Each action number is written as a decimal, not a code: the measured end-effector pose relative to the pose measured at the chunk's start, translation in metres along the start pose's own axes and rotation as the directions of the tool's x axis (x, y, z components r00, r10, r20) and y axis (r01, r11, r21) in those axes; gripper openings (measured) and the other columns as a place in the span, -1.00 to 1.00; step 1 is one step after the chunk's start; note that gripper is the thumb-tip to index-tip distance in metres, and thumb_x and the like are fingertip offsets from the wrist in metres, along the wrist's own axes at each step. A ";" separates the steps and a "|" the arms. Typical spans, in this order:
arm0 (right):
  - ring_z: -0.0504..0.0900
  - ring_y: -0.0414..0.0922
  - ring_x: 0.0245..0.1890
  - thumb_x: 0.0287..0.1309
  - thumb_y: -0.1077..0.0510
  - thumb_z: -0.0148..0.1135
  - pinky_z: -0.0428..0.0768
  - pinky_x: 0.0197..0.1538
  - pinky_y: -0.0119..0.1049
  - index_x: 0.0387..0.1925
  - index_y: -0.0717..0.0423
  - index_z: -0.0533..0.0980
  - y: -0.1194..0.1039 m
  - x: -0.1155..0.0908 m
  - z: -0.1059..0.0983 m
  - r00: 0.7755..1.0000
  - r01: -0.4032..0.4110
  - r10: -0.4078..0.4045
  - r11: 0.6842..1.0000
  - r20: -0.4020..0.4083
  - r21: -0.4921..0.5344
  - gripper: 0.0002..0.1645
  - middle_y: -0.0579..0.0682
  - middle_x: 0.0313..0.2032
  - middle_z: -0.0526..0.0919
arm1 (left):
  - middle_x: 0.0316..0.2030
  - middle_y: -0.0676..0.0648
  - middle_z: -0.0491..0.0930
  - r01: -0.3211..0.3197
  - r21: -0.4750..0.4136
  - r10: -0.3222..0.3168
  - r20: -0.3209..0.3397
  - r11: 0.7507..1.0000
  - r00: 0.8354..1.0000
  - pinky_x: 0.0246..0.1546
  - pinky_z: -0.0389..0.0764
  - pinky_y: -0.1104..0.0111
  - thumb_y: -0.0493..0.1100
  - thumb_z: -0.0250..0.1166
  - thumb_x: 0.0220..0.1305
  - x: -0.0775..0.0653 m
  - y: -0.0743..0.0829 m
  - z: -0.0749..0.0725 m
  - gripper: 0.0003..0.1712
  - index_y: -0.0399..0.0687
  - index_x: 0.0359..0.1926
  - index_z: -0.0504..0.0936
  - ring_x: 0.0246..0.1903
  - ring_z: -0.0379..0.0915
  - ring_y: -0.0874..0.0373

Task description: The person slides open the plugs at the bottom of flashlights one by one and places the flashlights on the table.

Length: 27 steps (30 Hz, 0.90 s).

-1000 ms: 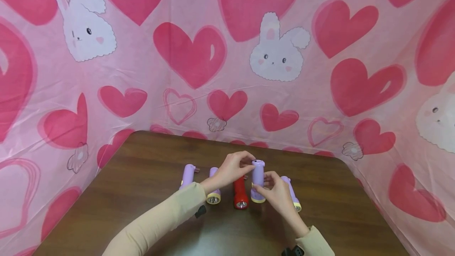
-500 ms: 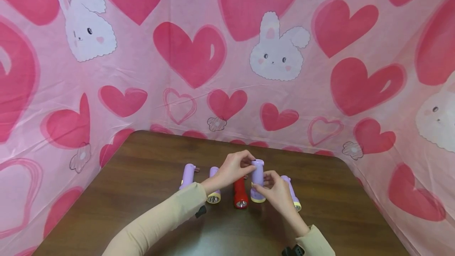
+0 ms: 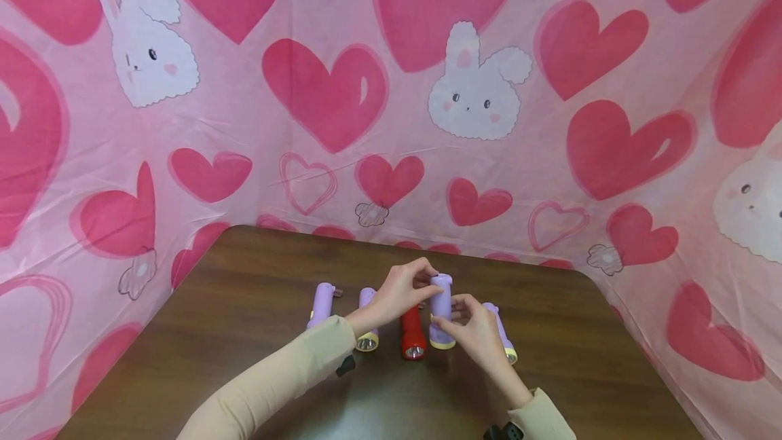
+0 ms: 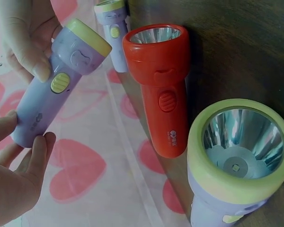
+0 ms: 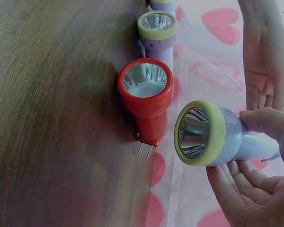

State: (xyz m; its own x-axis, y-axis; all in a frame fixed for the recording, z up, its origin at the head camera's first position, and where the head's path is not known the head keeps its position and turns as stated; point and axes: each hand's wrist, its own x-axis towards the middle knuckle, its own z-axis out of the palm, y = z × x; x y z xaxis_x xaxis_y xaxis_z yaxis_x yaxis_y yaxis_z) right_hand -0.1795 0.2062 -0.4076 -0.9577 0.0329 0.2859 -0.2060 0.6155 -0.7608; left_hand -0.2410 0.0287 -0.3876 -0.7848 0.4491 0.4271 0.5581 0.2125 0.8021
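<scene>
Both hands hold one purple flashlight [image 3: 441,307] with a yellow lens rim just above the brown table [image 3: 256,331], lens end towards me. My left hand [image 3: 426,282] pinches its tail end. The right hand [image 3: 457,312] grips the body near the head, thumb beside the yellow switch [image 4: 60,82]. In the left wrist view the held flashlight [image 4: 52,99] slants between my left hand's fingertips [image 4: 38,146] and the right thumb [image 4: 38,68]. From the right wrist its lens [image 5: 196,133] shows, with my right hand's fingers [image 5: 236,189] curled under it.
Several more flashlights lie in a row on the table: two purple ones [image 3: 322,303] [image 3: 367,323] to the left, a red one [image 3: 413,337] under the hands, another purple one [image 3: 504,339] to the right. Pink heart-and-bunny cloth [image 3: 391,121] walls in the table.
</scene>
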 end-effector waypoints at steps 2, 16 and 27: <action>0.75 -0.08 -0.34 -0.11 0.17 0.58 0.74 -0.23 -0.33 -0.21 0.28 0.57 0.000 0.000 0.000 1.000 0.001 -0.001 1.000 0.000 -0.001 -0.56 0.14 -0.31 0.76 | -0.13 -0.16 0.73 -0.003 0.004 0.003 0.000 1.000 1.000 -0.32 0.68 0.55 -0.22 0.40 0.23 0.001 0.000 0.000 -0.77 -0.15 -0.13 0.58 -0.16 0.74 0.07; 0.74 -0.07 -0.33 -0.11 0.19 0.58 0.74 -0.22 -0.31 -0.20 0.30 0.57 0.000 0.000 0.001 1.000 -0.005 0.005 1.000 0.010 0.007 -0.55 0.15 -0.31 0.76 | -0.09 -0.16 0.71 -0.037 0.016 0.037 0.015 0.999 0.999 -0.19 0.72 0.43 -0.23 0.40 0.23 -0.001 0.000 -0.001 -0.78 -0.17 -0.11 0.65 -0.13 0.72 0.03; 0.74 -0.10 -0.34 -0.13 0.20 0.59 0.73 -0.24 -0.37 -0.21 0.29 0.58 -0.001 0.001 0.003 1.000 -0.003 0.003 1.000 0.012 0.004 -0.56 0.13 -0.32 0.76 | -0.10 -0.14 0.72 -0.022 0.052 0.021 0.028 0.998 0.999 -0.13 0.73 0.36 -0.22 0.39 0.23 0.000 0.001 -0.003 -0.78 -0.14 -0.11 0.62 -0.13 0.72 0.03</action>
State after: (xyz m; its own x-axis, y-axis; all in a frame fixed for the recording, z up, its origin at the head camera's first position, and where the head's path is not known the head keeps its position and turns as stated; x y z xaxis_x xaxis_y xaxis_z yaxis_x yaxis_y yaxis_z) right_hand -0.1807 0.2031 -0.4085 -0.9606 0.0257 0.2767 -0.2038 0.6119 -0.7643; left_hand -0.2413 0.0258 -0.3856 -0.7651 0.4777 0.4318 0.5888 0.2476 0.7694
